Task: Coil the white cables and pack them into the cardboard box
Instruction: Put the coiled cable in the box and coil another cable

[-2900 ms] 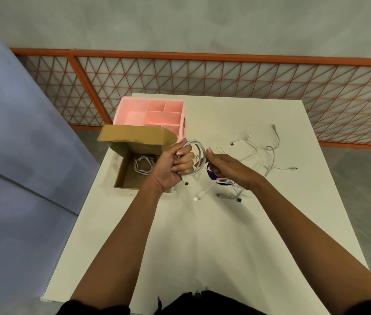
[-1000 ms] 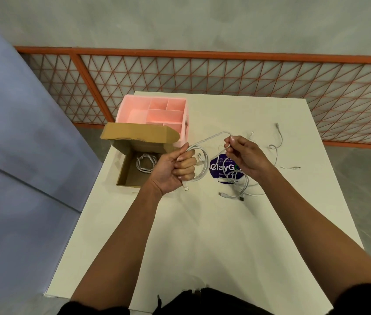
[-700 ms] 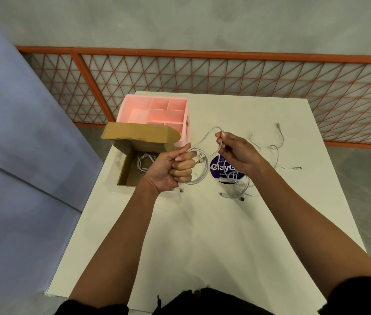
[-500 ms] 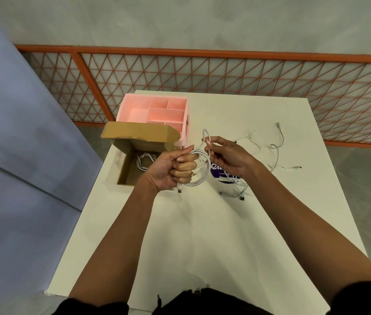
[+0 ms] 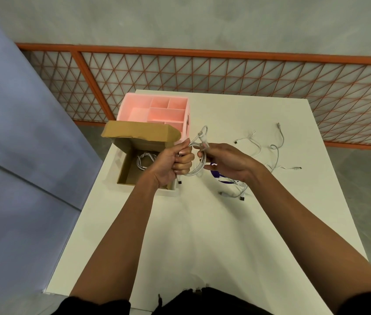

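Cable (image 5: 197, 171), one, is looping in the left hand's (image 5: 173, 162) grip beside the cardboard box (image 5: 124, 170), right hand (image 5: 227, 162) pinching it. One coil (image 5: 144, 160) is lying inside; several loose cables (image 5: 275, 153) are sprawling on the white table (image 5: 202, 235), before an orange fence (image 5: 225, 73).

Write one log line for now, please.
left hand grips white coil; right hand pinches its loose end; cardboard box open, packed coil inside

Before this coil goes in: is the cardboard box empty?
Not empty. The cardboard box stands open, and a coiled white cable lies on its floor.
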The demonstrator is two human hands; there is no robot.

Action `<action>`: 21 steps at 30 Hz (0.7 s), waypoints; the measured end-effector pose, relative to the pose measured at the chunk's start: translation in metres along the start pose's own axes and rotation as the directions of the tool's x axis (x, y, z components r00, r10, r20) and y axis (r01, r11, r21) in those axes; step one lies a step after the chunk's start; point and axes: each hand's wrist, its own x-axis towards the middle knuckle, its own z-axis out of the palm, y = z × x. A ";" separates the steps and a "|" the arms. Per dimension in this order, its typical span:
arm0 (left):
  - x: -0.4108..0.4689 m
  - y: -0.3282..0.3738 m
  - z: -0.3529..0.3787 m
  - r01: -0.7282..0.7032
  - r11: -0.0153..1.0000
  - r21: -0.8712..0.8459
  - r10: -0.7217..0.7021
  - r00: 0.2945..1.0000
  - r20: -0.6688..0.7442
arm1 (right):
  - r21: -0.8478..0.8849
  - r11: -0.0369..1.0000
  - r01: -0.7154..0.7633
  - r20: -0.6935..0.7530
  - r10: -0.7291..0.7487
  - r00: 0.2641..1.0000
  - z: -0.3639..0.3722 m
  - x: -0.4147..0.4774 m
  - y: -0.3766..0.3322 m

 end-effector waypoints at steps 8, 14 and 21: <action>0.001 -0.005 -0.002 -0.005 0.999 0.044 0.007 0.998 -0.056 | -0.230 0.973 -0.011 0.006 0.013 1.000 -0.004 -0.005 -0.011; 0.007 -0.010 0.001 -0.036 0.980 0.198 0.066 0.987 -0.150 | -0.430 0.896 -0.113 -0.229 0.013 0.973 0.000 -0.003 -0.022; 0.008 -0.009 0.001 -0.061 0.954 0.292 0.127 0.969 -0.211 | -0.436 0.879 -0.195 -0.018 0.208 0.978 0.005 -0.009 -0.027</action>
